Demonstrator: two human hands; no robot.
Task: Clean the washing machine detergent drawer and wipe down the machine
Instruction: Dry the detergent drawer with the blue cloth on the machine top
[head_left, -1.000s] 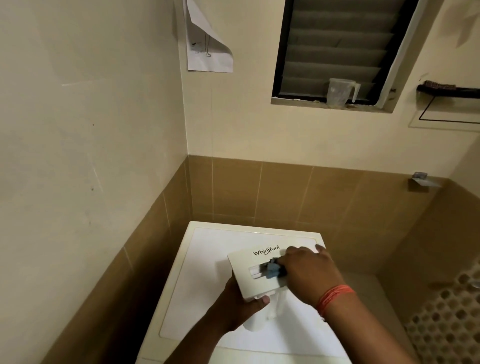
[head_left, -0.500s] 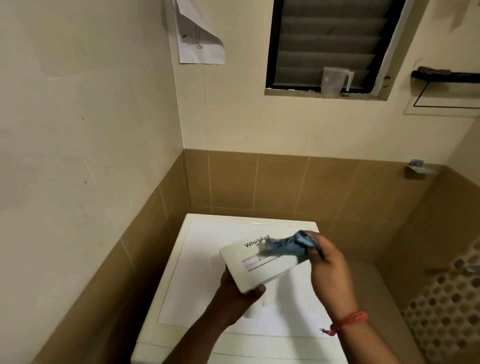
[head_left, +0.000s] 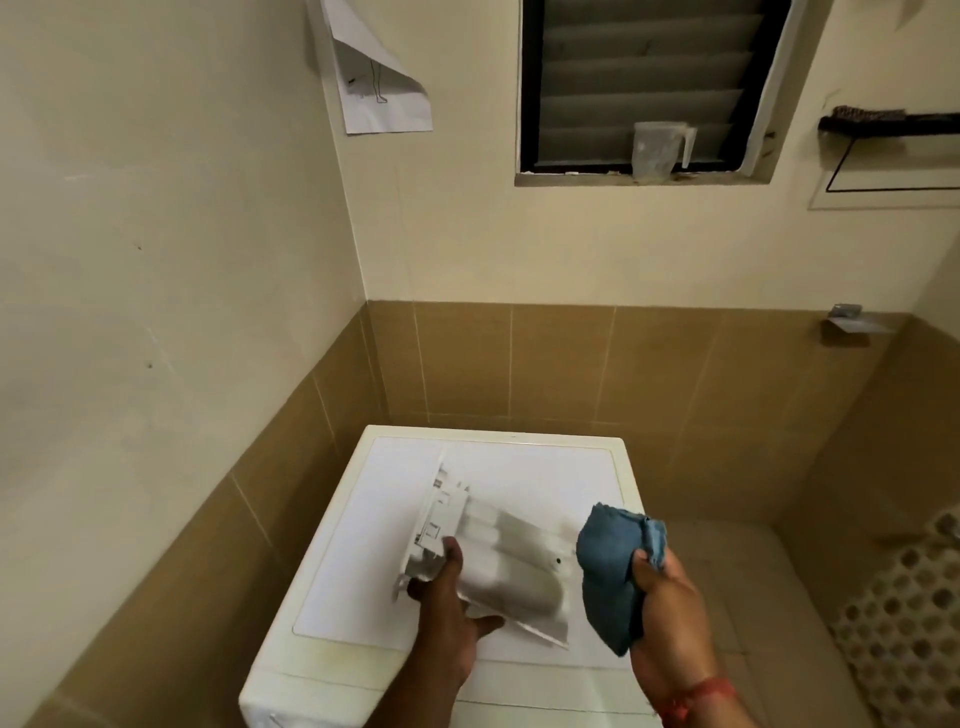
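Against tiled corner, white washing machine (head_left: 363, 545), flat top facing up. Above its top, detergent drawer (head_left: 498, 561) held off surface, underside up, long axis running from front panel at far left toward near right. Left hand (head_left: 447, 608) grips drawer at panel end, thumb curled over edge, fingers beneath. Right hand (head_left: 670, 597) just beside drawer's right end, fingers closed round bunched blue cloth (head_left: 613, 571). Clear jug (head_left: 657, 150) on window sill.
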